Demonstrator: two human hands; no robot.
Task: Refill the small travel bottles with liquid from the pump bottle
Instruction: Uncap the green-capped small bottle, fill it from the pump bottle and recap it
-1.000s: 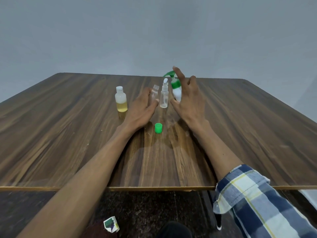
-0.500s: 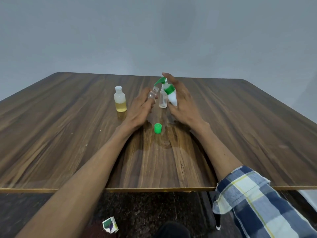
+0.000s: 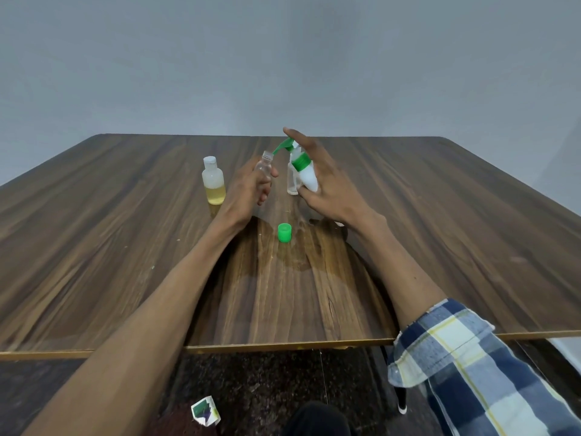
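A: Three small travel bottles were logged, plus one pump bottle (image 3: 306, 174) and one loose green cap (image 3: 284, 232). Confirm?

B: Confirmed. One clear bottle (image 3: 264, 166) was off the table (image 3: 125, 247), uncapped, in the left hand (image 3: 248, 190). A second clear bottle (image 3: 293, 180) stood upright just behind the pump bottle. The third, a capped bottle (image 3: 213, 182) about a third full of yellow liquid, stood apart at the left.

A: State of each grip?

B: Left grip was closed round the body of the clear bottle, mouth up. Right hand (image 3: 327, 193) held the pump bottle tilted, thumb and lower fingers round its white body, forefinger stretched over the green pump head.

A: Why the tilt?

B: My judgement: it brought the green spout over the open mouth. The spout tip sat just beside the rim; whether it touched I could not tell. Raising the small bottle seemed meant to close the gap, so liquid would drop inside.

A: And the cap?

B: It lay on the table between the forearms, near to hand, probably for recapping. No liquid could be made out in the held bottle.

A: Anything else?

B: One small printed carton (image 3: 206, 413) on the floor.
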